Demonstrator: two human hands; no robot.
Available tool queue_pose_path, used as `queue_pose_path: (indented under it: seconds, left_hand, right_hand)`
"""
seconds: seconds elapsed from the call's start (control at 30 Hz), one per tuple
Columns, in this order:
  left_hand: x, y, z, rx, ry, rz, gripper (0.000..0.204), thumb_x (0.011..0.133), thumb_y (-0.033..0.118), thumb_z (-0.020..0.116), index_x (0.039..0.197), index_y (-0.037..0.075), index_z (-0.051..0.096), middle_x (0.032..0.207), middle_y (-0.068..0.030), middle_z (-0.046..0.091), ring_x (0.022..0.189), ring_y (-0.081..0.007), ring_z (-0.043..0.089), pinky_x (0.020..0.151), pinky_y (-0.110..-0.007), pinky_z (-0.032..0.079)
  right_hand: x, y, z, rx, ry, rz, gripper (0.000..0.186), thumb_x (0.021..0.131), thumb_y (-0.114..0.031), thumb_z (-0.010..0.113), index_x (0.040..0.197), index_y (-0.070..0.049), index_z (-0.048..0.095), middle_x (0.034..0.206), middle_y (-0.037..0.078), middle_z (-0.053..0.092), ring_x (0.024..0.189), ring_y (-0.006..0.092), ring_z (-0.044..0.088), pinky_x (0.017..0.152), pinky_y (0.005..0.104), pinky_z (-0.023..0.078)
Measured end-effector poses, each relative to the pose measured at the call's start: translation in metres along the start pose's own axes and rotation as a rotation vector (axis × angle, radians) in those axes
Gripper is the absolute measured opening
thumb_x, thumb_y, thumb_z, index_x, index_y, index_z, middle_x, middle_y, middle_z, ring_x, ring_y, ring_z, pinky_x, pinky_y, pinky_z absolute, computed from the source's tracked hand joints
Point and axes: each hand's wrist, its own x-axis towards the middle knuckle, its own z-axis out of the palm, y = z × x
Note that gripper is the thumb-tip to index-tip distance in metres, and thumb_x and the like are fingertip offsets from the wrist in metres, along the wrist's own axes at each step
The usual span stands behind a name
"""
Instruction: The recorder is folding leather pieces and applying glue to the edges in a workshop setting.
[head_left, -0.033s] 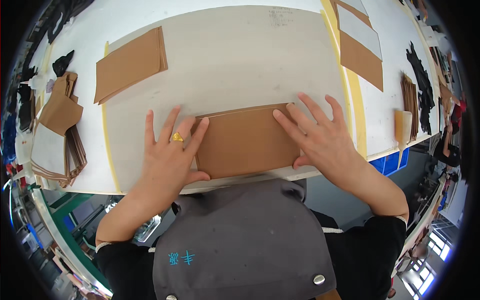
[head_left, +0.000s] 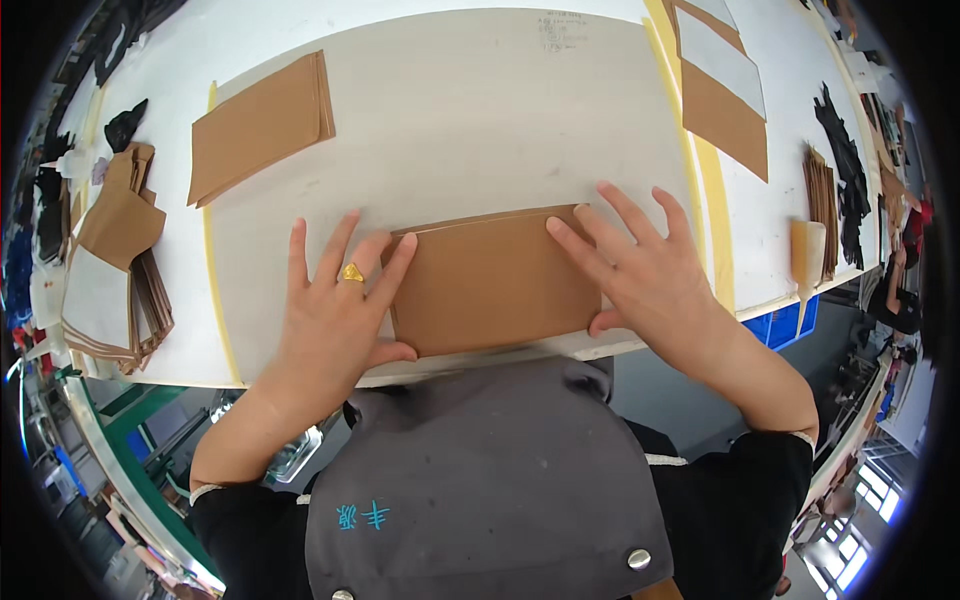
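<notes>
A brown rectangular piece of paper or thin board [head_left: 490, 285] lies on the pale grey mat [head_left: 450, 130] near the table's front edge, with a thin fold or layer along its far edge. My left hand [head_left: 335, 300], with a gold ring, rests at its left end, fingers spread, index fingertip on the far left corner and thumb by the near left corner. My right hand [head_left: 645, 280] is at the right end, fingers apart, index fingertip on the top near the far right corner and thumb at the near edge.
Brown sheets lie at back left [head_left: 255, 130] and right [head_left: 725, 115]. Left are piled brown pieces [head_left: 120, 220]; right, a narrow brown stack [head_left: 820, 190], amber block [head_left: 807, 255] and black strips [head_left: 850, 180]. Below are a blue crate [head_left: 775, 325] and grey apron [head_left: 480, 470]. Another person [head_left: 890, 300] shows far right.
</notes>
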Motion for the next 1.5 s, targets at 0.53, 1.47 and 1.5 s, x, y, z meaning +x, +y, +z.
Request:
queue_pose_path:
  seconds: [0.53, 1.47, 1.5]
  left_hand:
    - [-0.042, 0.017, 0.031, -0.325, 0.372, 0.106, 0.059, 0.072, 0.024, 0.079, 0.124, 0.006, 0.057, 0.130, -0.0089, 0.054, 0.124, -0.0292, 0.049, 0.106, -0.049, 0.035]
    - [-0.014, 0.012, 0.017, -0.558, 0.407, 0.210, 0.046, 0.081, 0.018, 0.070, 0.122, 0.001, 0.059, 0.128, -0.0141, 0.058, 0.120, -0.0314, 0.054, 0.100, -0.044, 0.042]
    - [-0.002, 0.013, 0.013, -0.546, 0.299, 0.288, 0.053, 0.087, 0.022, 0.063, 0.133, 0.000, 0.050, 0.138, -0.0156, 0.050, 0.129, -0.0322, 0.047, 0.106, -0.045, 0.037]
  right_hand:
    - [0.008, -0.011, -0.008, 0.451, 0.139, -0.173, 0.074, 0.073, -0.037, 0.076, 0.137, -0.011, 0.049, 0.146, 0.007, 0.043, 0.139, 0.0287, 0.033, 0.114, 0.0523, 0.024]
    - [-0.007, -0.058, 0.024, 0.500, 0.243, -0.278, 0.064, 0.086, -0.039, 0.064, 0.135, -0.002, 0.047, 0.143, 0.012, 0.045, 0.136, 0.0249, 0.039, 0.113, 0.0423, 0.028]
    - [-0.018, -0.058, 0.029, 0.530, 0.234, -0.258, 0.061, 0.086, -0.037, 0.065, 0.133, -0.002, 0.050, 0.142, 0.011, 0.047, 0.135, 0.0256, 0.041, 0.112, 0.0415, 0.031]
